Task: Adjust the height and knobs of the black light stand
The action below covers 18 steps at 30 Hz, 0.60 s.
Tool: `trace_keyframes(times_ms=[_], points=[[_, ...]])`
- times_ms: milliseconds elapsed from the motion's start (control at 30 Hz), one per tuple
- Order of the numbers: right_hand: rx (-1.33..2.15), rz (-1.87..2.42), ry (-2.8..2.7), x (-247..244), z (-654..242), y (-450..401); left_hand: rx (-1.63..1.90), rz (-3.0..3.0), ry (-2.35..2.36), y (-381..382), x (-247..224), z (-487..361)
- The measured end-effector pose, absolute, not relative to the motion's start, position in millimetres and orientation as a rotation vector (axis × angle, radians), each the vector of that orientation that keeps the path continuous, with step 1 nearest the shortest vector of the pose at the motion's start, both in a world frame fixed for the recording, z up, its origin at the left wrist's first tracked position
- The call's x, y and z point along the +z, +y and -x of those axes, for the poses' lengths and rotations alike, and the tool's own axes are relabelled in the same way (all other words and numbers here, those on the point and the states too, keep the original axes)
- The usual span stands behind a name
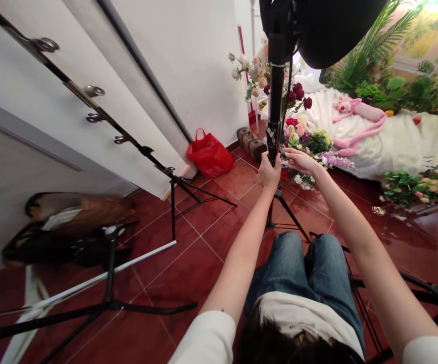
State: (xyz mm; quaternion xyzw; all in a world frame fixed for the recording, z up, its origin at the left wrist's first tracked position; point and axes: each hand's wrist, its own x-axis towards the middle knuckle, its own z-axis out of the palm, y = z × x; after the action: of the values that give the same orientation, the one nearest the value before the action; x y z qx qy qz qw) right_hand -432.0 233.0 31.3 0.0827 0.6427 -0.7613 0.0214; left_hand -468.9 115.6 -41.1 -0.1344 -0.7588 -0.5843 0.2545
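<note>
In front of my knees stands an upright black light stand (277,91), its tripod legs on the floor and a large dark lamp head (328,30) at its top. My left hand (270,171) is wrapped round the pole at a joint below the middle. On the pole's right side, the fingers of my right hand (298,159) pinch a small dark knob (282,152) at that joint. A black cable (287,96) hangs beside the pole.
A red bag (211,155) and a brown case (251,144) lie by the wall. Flowers (298,131) and a pink plush toy (365,114) are on white cloth at right. Another tripod (173,202), a white bar (128,265) and bags (70,227) are at left.
</note>
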Motion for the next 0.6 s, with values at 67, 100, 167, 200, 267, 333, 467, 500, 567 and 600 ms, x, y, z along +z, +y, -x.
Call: trace_keyframes(times_ms=[67,100,167,200,267,333,467,500,567,600], points=[[-2.359,-0.223,2.107,26.6,436.0,227.5,-1.585,0.357,-2.056,116.1,-41.7,470.0],[-2.379,-0.214,2.174,23.1,439.0,222.8,-1.584,0.356,-2.057,116.2,-42.1,470.5],[-2.451,-0.231,2.317,14.9,446.2,212.2,-1.578,0.360,-2.064,116.2,-43.0,471.6],[-2.481,-0.255,2.388,10.9,449.6,207.6,-1.575,0.364,-2.067,116.1,-43.6,472.1],[-2.480,-0.307,2.539,4.5,454.0,202.0,-1.567,0.367,-2.069,115.9,-44.9,472.9],[-2.390,-0.365,2.738,1.5,452.0,201.6,-1.561,0.372,-2.067,116.1,-46.2,473.6],[-2.068,-0.583,3.329,7.6,424.6,202.1,-1.560,0.379,-2.041,117.4,-47.6,474.2],[-1.953,-0.572,3.465,11.2,415.1,199.7,-1.560,0.376,-2.035,117.9,-47.6,474.1],[-1.675,-0.380,3.666,19.2,399.0,190.9,-1.558,0.369,-2.037,118.4,-47.2,473.8],[-1.531,-0.254,3.726,23.0,394.0,185.3,-1.554,0.370,-2.043,118.4,-47.0,473.6]])
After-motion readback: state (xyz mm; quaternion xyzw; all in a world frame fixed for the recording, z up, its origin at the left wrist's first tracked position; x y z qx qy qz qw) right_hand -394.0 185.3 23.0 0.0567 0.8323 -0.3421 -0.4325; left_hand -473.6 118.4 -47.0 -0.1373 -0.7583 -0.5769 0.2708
